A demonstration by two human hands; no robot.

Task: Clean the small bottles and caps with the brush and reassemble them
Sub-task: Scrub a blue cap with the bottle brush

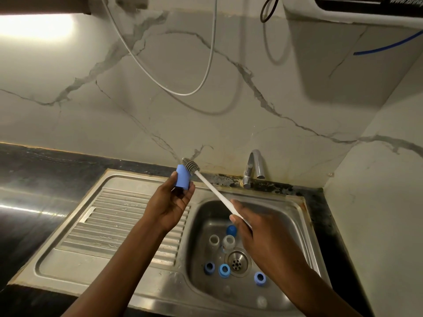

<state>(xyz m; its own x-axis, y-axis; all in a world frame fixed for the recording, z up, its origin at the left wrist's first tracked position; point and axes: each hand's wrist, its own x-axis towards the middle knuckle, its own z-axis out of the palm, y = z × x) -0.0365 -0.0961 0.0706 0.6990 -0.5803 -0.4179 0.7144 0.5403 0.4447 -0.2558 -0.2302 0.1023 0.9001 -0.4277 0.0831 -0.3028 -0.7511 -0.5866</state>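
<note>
Blue cap [182, 176] touching grey brush [190, 164]; bottles [220, 240], caps [224, 270] in sink.

A dark stone counter [34, 170] carries a stainless steel sink unit [91, 266]. Its ribbed drainboard [109, 213] is on the left and the basin [201, 225] on the right. A chrome tap [254, 168] stands at the back edge, behind the basin.

On the basin floor there is a round drain strainer [237, 263]. Just behind it, two small clear bottles [214, 240] [228, 241] stand side by side. Behind them lies a blue round piece [231, 230], partly hidden. Three blue caps lie near the strainer: two to its left [209, 268] [224, 270], close together, and one to its right [260, 278].
</note>
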